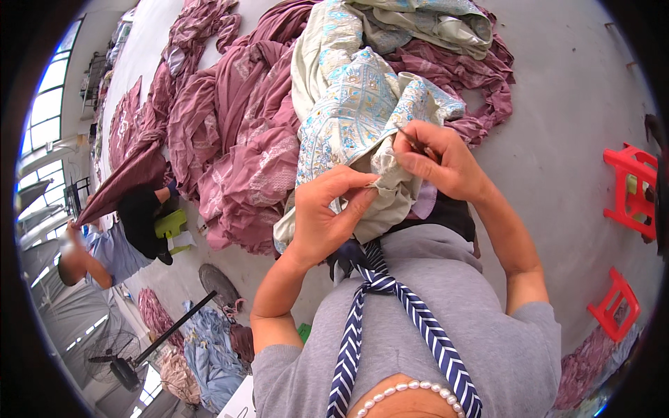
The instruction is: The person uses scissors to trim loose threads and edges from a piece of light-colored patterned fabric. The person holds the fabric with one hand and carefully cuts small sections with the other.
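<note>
Thumb and forefinger of your left hand (324, 209) meet in a fine pinch on the edge of the printed cloth (348, 115). Your right hand (453, 164), just beside it, is closed around a small dark tool (421, 148), partly hidden by the fingers, so its kind cannot be told for certain. The cream-and-blue cloth lies bunched between your hands and spreads away beyond them. Likely faults: if the tool's tip is sharp, a fold slipping under it could be nicked, or the nearby left fingertips pricked; the heap's weight could drag the edge out of so light a pinch. Ahead of both hands and to their left, mauve cloth (244, 111) lies heaped, partly beneath the printed cloth; it crowds the space and could hinder any pull. Farther left of your left hand, a co-worker (125, 251) holds up more mauve fabric; behind that hand are a black fan (125, 374) and a pile of blue cloth (209, 355). Well right of your right hand, two red stools (621, 157) stand on the grey floor (550, 104).
</note>
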### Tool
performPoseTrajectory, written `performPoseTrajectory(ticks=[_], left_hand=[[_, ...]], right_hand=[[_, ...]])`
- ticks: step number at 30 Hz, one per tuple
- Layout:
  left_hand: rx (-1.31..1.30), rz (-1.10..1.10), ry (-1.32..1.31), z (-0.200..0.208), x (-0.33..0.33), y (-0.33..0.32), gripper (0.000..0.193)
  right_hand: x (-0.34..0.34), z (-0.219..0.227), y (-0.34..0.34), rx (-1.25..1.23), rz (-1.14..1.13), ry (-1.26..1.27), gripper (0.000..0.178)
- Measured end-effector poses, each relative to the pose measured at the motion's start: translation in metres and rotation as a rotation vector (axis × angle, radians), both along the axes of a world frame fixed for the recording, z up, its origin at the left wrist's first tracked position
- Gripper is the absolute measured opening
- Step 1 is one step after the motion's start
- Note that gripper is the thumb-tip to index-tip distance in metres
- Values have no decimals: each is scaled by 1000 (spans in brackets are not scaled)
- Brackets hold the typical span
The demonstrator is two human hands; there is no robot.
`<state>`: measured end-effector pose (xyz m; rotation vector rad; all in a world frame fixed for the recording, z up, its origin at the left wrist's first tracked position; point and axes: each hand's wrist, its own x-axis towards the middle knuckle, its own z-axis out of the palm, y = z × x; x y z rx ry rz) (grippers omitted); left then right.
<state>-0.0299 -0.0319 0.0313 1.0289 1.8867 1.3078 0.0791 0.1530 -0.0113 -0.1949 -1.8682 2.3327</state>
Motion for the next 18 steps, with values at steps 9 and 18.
performPoseTrajectory(ticks=[9,18], left_hand=[[3,147,-236,-20,23,33,6],[78,35,239,-26,30,47,10]], right_hand=[[43,-8,-1,339,-512,-22,15],[52,-11,-18,165,-395,-121,11]])
